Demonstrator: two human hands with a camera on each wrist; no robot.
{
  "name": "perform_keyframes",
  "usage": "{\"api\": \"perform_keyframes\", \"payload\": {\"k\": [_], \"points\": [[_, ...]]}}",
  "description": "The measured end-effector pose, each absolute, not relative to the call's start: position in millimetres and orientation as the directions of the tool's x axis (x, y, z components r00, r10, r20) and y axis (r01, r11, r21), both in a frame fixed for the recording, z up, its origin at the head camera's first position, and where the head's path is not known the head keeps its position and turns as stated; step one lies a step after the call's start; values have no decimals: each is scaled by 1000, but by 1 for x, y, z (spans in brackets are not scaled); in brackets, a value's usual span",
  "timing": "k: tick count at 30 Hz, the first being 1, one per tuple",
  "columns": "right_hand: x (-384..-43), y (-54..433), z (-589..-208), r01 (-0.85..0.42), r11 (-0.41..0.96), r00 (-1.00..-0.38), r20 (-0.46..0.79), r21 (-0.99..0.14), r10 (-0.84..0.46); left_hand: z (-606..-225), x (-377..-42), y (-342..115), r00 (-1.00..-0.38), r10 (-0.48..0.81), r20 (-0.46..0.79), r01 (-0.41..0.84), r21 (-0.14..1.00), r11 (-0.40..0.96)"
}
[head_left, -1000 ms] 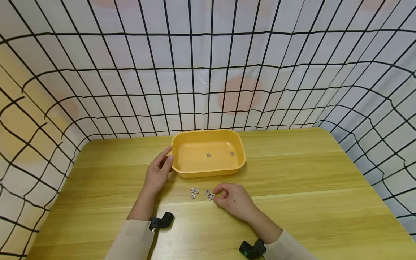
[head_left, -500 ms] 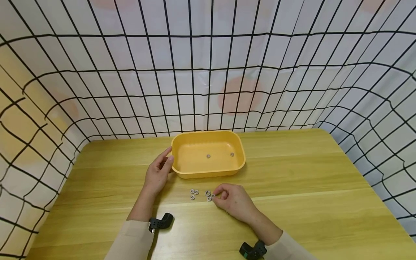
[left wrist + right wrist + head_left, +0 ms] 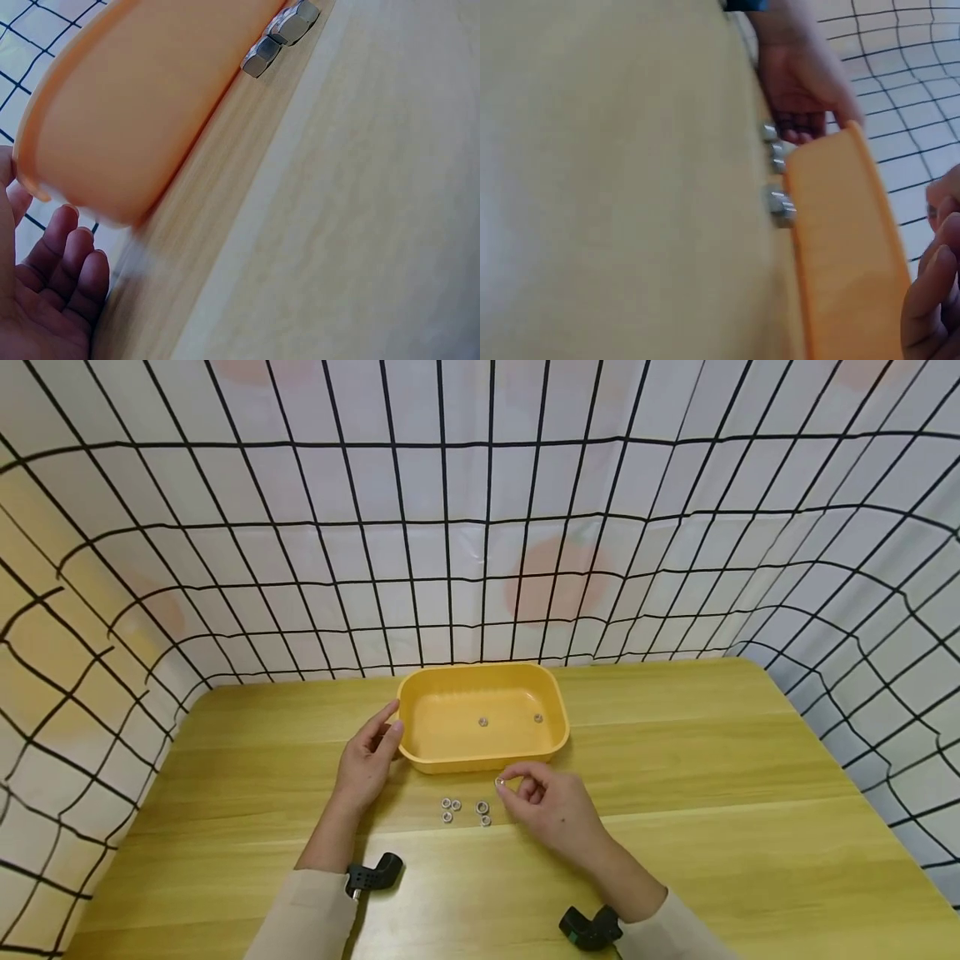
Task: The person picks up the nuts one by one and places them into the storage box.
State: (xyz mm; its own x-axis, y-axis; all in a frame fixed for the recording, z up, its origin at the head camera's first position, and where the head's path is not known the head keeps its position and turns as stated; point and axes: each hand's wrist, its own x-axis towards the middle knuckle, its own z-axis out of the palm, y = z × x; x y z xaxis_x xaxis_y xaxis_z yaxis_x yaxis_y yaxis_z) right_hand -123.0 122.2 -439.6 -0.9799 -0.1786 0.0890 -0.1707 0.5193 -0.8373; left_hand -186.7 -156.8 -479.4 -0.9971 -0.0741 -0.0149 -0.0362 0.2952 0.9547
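Metal nut (image 3: 499, 782), small and silvery, sits at the fingertips of the person's right hand (image 3: 555, 807), pinched between thumb and forefinger just in front of the yellow tray (image 3: 480, 765). Over at the tray's left end, the left hand (image 3: 363, 766) touches the rim, its thumb and forefinger apart there, the other fingers loosely bent; from where I stand, I cannot tell whether it grips that edge. Inside the tray lie two nuts, one near the middle (image 3: 483, 722), its companion (image 3: 537, 718) towards the right end. On the wooden table (image 3: 712, 860), in front of the tray, I see a cluster of three nuts (image 3: 447, 817) and, right of them, a larger nut (image 3: 482, 807) with a smaller one (image 3: 485, 820) just beside it. Beige sleeves (image 3: 303, 910) cover both forearms. Black netting (image 3: 465, 521) hangs behind the table before a pale, patterned sheet (image 3: 562, 581).
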Motion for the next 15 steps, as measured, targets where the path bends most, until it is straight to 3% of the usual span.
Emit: {"api": "perform_keyframes", "payload": {"k": [4,8,15], "points": [[-139,125,-424,-246,552,-969,191,-797,-157,-481,-187,-155,-997,-72,-19,-39,955,295],[-164,126,-415,-335,645,-942,268,-687,-203,-479,-188,-155,-997,-81,-21,-44,953,298],[-198,119,-413,-341,758,-940,194,-556,-280,-464,-182,-151,-994,-84,-70,-92,948,305]]}}
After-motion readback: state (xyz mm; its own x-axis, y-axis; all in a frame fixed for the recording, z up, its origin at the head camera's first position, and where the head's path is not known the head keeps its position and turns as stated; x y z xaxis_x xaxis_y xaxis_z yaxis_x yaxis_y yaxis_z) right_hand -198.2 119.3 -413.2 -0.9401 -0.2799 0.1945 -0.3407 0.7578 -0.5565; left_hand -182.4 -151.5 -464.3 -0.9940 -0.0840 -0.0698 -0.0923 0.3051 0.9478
